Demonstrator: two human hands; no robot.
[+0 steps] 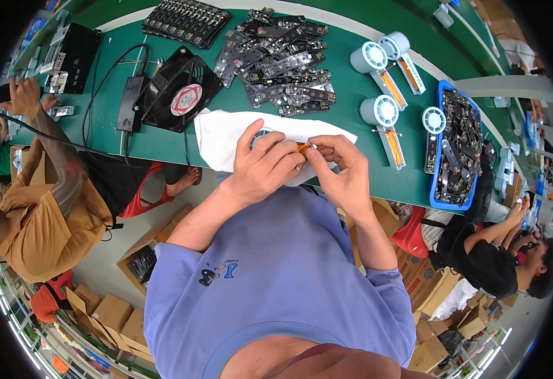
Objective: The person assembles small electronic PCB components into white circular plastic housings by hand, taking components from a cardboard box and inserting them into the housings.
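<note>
My left hand (257, 167) is closed around a light-blue handheld fan (262, 134), mostly hidden behind its fingers. An orange strip (303, 149) shows between my two hands. At the end of this strip, the thumb and fingers of my right hand (346, 175) pinch together on something too small to make out. Both hands are over a white cloth (216, 138) at the table's near edge. To the right lie similar fans, including one with its handle open (392, 148) and an orange strip inside.
Black circuit boards (289, 63) lie heaped at the back, beside a stack of board panels (185, 22). A black cooling fan (180, 90) and power adapter (129, 104) stand left. A blue tray (436, 183) of boards sits right. Co-workers sit on both sides.
</note>
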